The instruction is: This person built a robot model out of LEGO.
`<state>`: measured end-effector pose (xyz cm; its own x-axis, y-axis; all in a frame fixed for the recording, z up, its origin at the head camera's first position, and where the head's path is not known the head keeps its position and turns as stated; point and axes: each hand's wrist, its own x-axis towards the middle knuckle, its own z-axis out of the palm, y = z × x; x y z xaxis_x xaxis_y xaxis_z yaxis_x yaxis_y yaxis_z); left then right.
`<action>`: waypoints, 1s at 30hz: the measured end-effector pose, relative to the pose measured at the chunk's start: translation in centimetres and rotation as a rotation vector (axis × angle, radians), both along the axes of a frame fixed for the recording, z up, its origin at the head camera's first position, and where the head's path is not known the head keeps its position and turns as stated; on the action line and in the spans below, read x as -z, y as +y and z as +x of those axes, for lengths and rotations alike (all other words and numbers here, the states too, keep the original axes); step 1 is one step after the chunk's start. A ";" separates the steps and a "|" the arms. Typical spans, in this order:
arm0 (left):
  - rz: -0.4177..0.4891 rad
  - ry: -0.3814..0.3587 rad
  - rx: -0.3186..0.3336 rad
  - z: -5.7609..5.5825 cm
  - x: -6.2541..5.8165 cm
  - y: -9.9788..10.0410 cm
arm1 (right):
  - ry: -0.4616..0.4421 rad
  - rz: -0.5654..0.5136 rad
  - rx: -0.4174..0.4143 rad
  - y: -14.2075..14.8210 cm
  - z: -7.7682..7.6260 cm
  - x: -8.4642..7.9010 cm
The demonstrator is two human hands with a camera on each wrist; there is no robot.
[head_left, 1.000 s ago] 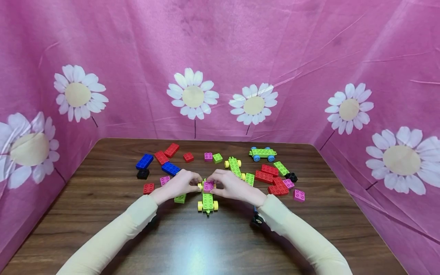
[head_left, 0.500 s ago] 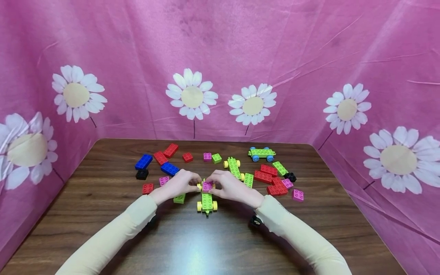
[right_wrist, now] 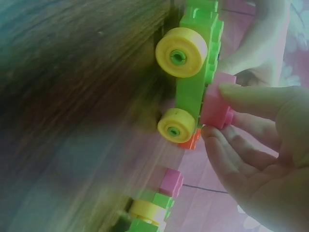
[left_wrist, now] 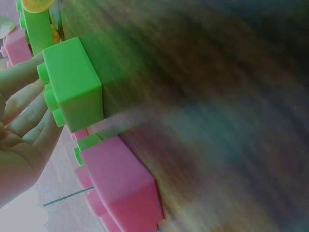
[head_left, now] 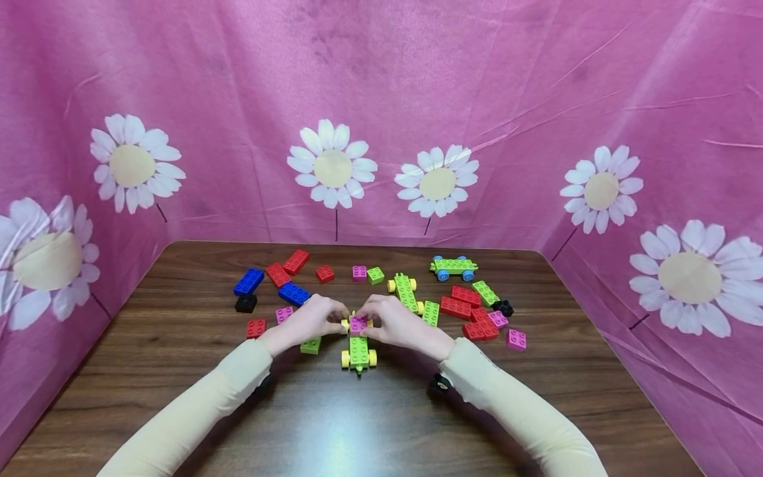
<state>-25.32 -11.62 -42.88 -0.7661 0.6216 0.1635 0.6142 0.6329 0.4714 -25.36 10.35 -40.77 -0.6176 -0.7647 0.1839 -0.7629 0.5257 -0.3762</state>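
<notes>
A lime-green toy car base (head_left: 359,351) with yellow wheels stands on the table in front of me, pointing away. On the studs of its far half sits a pink brick (right_wrist: 216,104), flush along the base in the right wrist view. My right hand (head_left: 396,323) pinches this brick between thumb and fingers. From the left, my left hand (head_left: 316,320) holds the car base around its far yellow wheel, thumb and forefinger curled at it. In the left wrist view a green brick (left_wrist: 77,87) in front hides those fingertips.
Close to my left hand lie a pink brick (head_left: 285,315) and red and blue bricks. A second car base (head_left: 406,291) with yellow wheels stands beyond my right hand, red bricks (head_left: 465,306) to its right. A blue-wheeled base (head_left: 454,267) is near the back edge.
Both hands stay at the car base and the pink brick. The whole head view has shifted very slightly; the bricks on the table keep their places.
</notes>
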 end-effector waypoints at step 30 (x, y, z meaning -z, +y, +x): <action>-0.021 -0.003 -0.016 -0.3 0.0 0.3 | -0.077 -0.011 0.030 -0.5 -0.3 -0.5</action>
